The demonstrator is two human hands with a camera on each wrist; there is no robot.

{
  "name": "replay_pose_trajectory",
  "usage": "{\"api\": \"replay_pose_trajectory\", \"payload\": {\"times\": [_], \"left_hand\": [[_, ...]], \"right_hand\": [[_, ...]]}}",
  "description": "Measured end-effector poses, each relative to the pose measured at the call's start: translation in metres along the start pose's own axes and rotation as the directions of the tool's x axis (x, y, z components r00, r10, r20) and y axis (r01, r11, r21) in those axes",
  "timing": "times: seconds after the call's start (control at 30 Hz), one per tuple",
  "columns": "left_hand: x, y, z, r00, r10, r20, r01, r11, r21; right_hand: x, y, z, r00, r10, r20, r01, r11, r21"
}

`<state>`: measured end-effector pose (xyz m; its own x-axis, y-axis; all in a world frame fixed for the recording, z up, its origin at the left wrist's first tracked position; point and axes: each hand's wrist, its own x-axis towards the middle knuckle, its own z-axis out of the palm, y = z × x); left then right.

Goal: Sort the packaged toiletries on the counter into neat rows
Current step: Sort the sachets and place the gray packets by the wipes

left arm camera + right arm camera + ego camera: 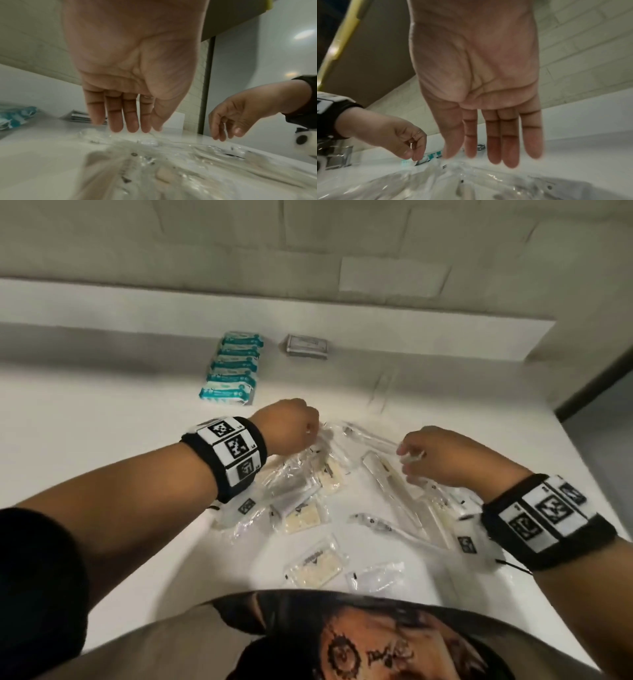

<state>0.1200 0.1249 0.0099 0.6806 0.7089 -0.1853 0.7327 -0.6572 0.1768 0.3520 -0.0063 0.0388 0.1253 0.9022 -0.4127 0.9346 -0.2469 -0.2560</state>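
Head view: left hand [291, 422] and right hand [442, 453] hover over loose clear packets [308, 484] at counter [102, 419] centre, fingers relaxed, holding nothing. Teal row [233, 368] lies near the back edge. Risk: slippery overlapping film may drag neighbouring packets.

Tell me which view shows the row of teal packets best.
The head view: the whole row of teal packets lies in sight at the back of the counter, overlapping one another. The left wrist view catches only a blurred teal end at its left edge; the right wrist view shows a sliver behind the fingers.
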Motion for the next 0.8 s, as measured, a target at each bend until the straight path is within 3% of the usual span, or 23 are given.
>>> {"api": "replay_pose_trajectory", "payload": {"times": [0.13, 0.3, 0.37, 0.43, 0.5, 0.57, 0.63, 0.7, 0.8], "left_hand": [[-0.028, 0.011, 0.001, 0.979, -0.188, 0.074, 0.173, 0.97, 0.171], [-0.059, 0.0, 0.003, 0.921, -0.358, 0.152, 0.339, 0.931, 0.138], [-0.068, -0.004, 0.006, 0.898, -0.376, 0.229, 0.372, 0.926, 0.06], [-0.076, -0.003, 0.009, 0.883, -0.382, 0.274, 0.403, 0.915, -0.025], [-0.079, -0.002, 0.013, 0.888, -0.389, 0.245, 0.42, 0.903, -0.087], [-0.082, -0.004, 0.017, 0.898, -0.393, 0.198, 0.425, 0.89, -0.165], [-0.083, -0.012, 0.024, 0.892, -0.413, 0.185, 0.448, 0.866, -0.224], [-0.087, -0.018, 0.03, 0.88, -0.447, 0.161, 0.474, 0.851, -0.227], [-0.088, -0.023, 0.036, 0.867, -0.482, 0.125, 0.498, 0.829, -0.253]], "right_hand": [[-0.031, 0.002, 0.031, 0.987, 0.058, 0.15, -0.013, 0.96, -0.281], [-0.029, -0.006, 0.041, 0.993, -0.02, -0.12, -0.029, 0.921, -0.388], [-0.026, -0.024, 0.042, 0.971, -0.176, -0.162, 0.108, 0.928, -0.357], [-0.024, -0.054, 0.047, 0.935, -0.34, -0.098, 0.307, 0.918, -0.252], [-0.02, -0.082, 0.053, 0.892, -0.451, 0.028, 0.447, 0.871, -0.205], [-0.012, -0.098, 0.062, 0.868, -0.486, 0.098, 0.492, 0.82, -0.292], [-0.002, -0.098, 0.07, 0.863, -0.505, 0.03, 0.476, 0.79, -0.385], [0.0, -0.099, 0.067, 0.881, -0.468, -0.061, 0.424, 0.842, -0.334], [0.004, -0.105, 0.063, 0.877, -0.473, -0.087, 0.427, 0.848, -0.314]]}}
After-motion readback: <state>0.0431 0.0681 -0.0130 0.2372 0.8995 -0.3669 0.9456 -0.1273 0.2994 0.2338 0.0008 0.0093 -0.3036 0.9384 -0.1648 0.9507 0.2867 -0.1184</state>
